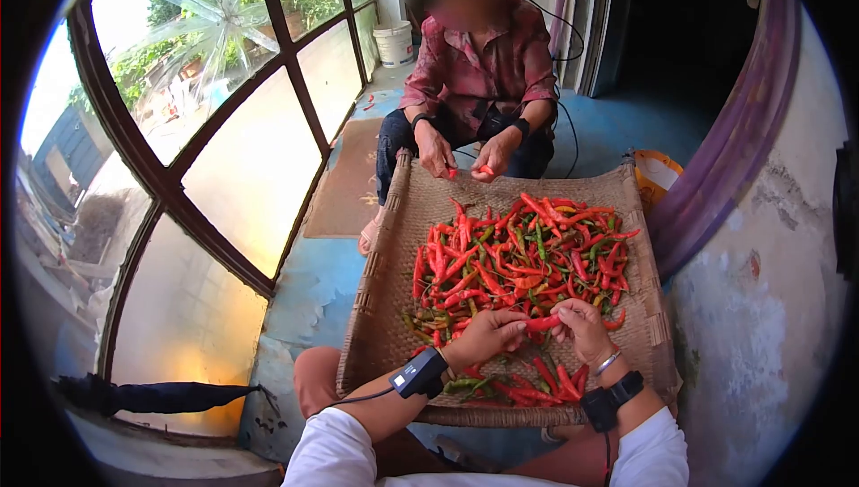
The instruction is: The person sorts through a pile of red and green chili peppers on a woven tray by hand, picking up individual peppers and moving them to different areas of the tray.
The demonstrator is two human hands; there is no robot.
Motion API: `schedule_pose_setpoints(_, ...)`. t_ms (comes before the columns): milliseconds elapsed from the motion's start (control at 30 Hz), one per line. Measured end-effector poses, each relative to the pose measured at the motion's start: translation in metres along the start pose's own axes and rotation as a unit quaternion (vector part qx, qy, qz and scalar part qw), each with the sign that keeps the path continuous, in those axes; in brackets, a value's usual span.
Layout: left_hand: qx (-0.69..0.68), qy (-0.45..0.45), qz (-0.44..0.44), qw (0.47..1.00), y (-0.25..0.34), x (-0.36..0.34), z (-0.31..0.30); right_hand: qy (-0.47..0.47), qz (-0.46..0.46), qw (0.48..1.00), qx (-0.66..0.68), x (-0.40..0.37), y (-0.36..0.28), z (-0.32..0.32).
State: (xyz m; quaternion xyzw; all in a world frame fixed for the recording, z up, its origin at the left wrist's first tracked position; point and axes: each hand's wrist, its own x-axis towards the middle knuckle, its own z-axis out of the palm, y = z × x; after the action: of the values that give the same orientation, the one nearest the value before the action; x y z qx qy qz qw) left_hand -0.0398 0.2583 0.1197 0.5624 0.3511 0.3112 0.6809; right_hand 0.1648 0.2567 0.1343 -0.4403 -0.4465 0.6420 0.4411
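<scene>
Red pepper (543, 323) is pinched in the fingertips of two hands, the left hand (492, 337) at one end and the right hand (586, 332) at the other. It is over a big woven tray (380, 326). Red and green peppers (519, 259) lie there in a heap. Across the tray, another person (483, 71) holds something red.
</scene>
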Motion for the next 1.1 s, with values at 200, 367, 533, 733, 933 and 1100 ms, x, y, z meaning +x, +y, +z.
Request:
schedule_pose_setpoints(200,-0.202,0.162,0.02,0.966,0.003,0.003,-0.013,0.13,-0.084,0.981,0.115,0.005,0.002,-0.015)
schedule_pose_setpoints(367,-0.279,0.23,0.092,0.928,0.004,0.004,-0.026,0.01,0.074,0.954,-0.29,0.009,0.017,-0.013)
schedule_pose_setpoints(533,-0.387,0.247,0.075,0.885,-0.006,0.005,-0.03,-0.105,-0.04,0.811,-0.574,0.002,0.027,-0.007)
schedule_pose_setpoints(733,-0.241,0.065,-0.052,0.967,-0.012,0.004,-0.016,-0.168,0.046,0.824,-0.54,0.001,0.022,-0.006)
schedule_pose_setpoints(933,-0.086,-0.038,-0.083,0.992,-0.037,0.009,-0.001,-0.17,0.083,0.86,-0.474,0.004,0.018,-0.001)
schedule_pose_setpoints(1100,0.005,-0.053,-0.052,0.997,-0.038,0.009,0.0,-0.181,-0.135,0.805,-0.548,0.002,0.034,-0.009)
